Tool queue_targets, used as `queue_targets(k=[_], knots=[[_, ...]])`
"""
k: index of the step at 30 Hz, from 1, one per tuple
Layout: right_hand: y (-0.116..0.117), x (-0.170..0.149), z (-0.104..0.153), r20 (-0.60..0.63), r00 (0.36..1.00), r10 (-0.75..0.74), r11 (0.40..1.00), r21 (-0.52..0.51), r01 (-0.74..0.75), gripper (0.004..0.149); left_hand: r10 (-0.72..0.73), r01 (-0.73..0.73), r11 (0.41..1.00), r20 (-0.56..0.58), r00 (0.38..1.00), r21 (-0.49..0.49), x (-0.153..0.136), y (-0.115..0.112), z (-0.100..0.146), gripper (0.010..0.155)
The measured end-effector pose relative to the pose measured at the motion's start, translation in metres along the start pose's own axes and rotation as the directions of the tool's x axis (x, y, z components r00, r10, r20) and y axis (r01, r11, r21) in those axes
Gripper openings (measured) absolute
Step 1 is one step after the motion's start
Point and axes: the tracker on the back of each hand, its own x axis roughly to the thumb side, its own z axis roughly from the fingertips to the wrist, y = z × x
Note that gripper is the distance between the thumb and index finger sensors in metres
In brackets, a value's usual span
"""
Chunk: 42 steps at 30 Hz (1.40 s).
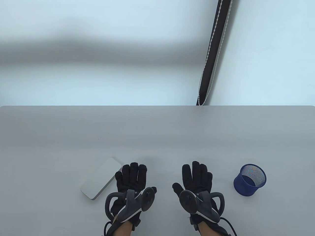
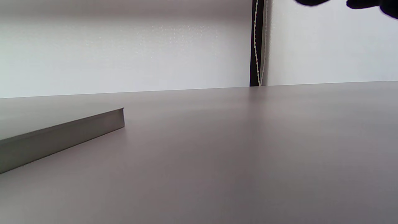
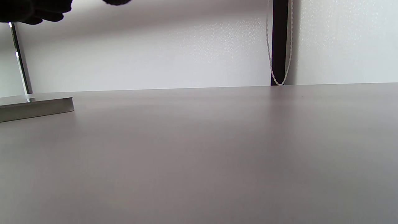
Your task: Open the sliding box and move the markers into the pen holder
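A flat white sliding box [image 1: 101,178] lies closed on the grey table [image 1: 157,127], angled, at the near left; its side shows in the left wrist view [image 2: 62,137] and in the right wrist view [image 3: 37,107]. No markers are visible. A blue mesh pen holder [image 1: 250,180] stands at the near right and looks empty. My left hand [image 1: 131,175] lies flat on the table just right of the box, fingers straight. My right hand [image 1: 195,175] lies flat between the left hand and the pen holder. Neither hand holds anything.
A dark vertical strip with a white beaded cord [image 1: 213,51] hangs behind the table's far edge. A thin metal stand post [image 3: 19,59] shows at the left of the right wrist view. The pale wall lies beyond the table.
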Motion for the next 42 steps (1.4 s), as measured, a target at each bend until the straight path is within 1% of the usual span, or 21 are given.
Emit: queue_targets(k=[3, 7, 13, 17, 19, 21, 25, 28, 30, 33, 37, 40, 42], knots=[[-0.001, 0.001, 0.001, 0.004, 1.0, -0.004, 1.0, 0.004, 0.004, 0.077, 0.028, -0.026, 0.999, -0.068, 0.997, 0.038, -0.015, 0.012, 0.001, 0.101], [-0.001, 0.003, 0.001, 0.013, 1.0, -0.013, 1.0, 0.016, 0.013, 0.077, 0.048, -0.048, 0.999, -0.164, 0.985, 0.006, -0.042, 0.015, 0.001, 0.11], [0.001, 0.005, 0.001, 0.029, 0.999, -0.021, 0.999, 0.044, 0.019, 0.078, 0.043, -0.082, 0.991, -0.326, 0.945, -0.109, -0.09, 0.002, 0.0, 0.118], [0.001, 0.008, 0.001, 0.039, 0.999, -0.023, 0.998, 0.061, 0.02, 0.078, 0.014, -0.087, 0.981, -0.389, 0.921, -0.172, -0.117, -0.012, 0.001, 0.118], [0.001, 0.009, 0.001, 0.041, 0.999, -0.021, 0.998, 0.064, 0.018, 0.078, 0.026, -0.115, 0.974, -0.412, 0.911, -0.194, -0.126, -0.021, 0.0, 0.118], [0.002, 0.009, 0.001, 0.044, 0.999, -0.026, 0.997, 0.069, 0.023, 0.078, 0.06, -0.169, 0.962, -0.436, 0.898, -0.216, -0.13, -0.032, 0.0, 0.116], [0.002, 0.011, 0.002, 0.048, 0.999, -0.026, 0.997, 0.077, 0.022, 0.079, 0.005, -0.166, 0.935, -0.456, 0.89, -0.313, -0.135, -0.055, -0.001, 0.113], [0.002, 0.011, 0.003, 0.046, 0.999, -0.026, 0.997, 0.08, 0.022, 0.078, 0.021, -0.202, 0.921, -0.475, 0.88, -0.334, -0.137, -0.064, -0.002, 0.107], [0.002, 0.01, 0.003, 0.043, 0.999, -0.026, 0.996, 0.084, 0.023, 0.079, 0.023, -0.211, 0.917, -0.484, 0.875, -0.338, -0.138, -0.068, -0.002, 0.101], [0.003, 0.01, 0.003, 0.039, 0.999, -0.03, 0.995, 0.094, 0.026, 0.079, -0.016, -0.164, 0.932, -0.486, 0.874, -0.324, -0.136, -0.069, -0.003, 0.093], [0.003, 0.011, 0.003, 0.038, 0.999, -0.03, 0.994, 0.107, 0.025, 0.079, -0.034, -0.147, 0.934, -0.492, 0.87, -0.325, -0.136, -0.071, -0.004, 0.086], [0.003, 0.011, 0.003, 0.04, 0.999, -0.027, 0.993, 0.117, 0.022, 0.079, -0.065, -0.131, 0.928, -0.497, 0.865, -0.349, -0.135, -0.072, -0.005, 0.076], [0.004, 0.011, 0.003, 0.041, 0.999, -0.025, 0.992, 0.125, 0.019, 0.078, -0.07, -0.137, 0.92, -0.498, 0.864, -0.367, -0.133, -0.07, -0.006, 0.076]])
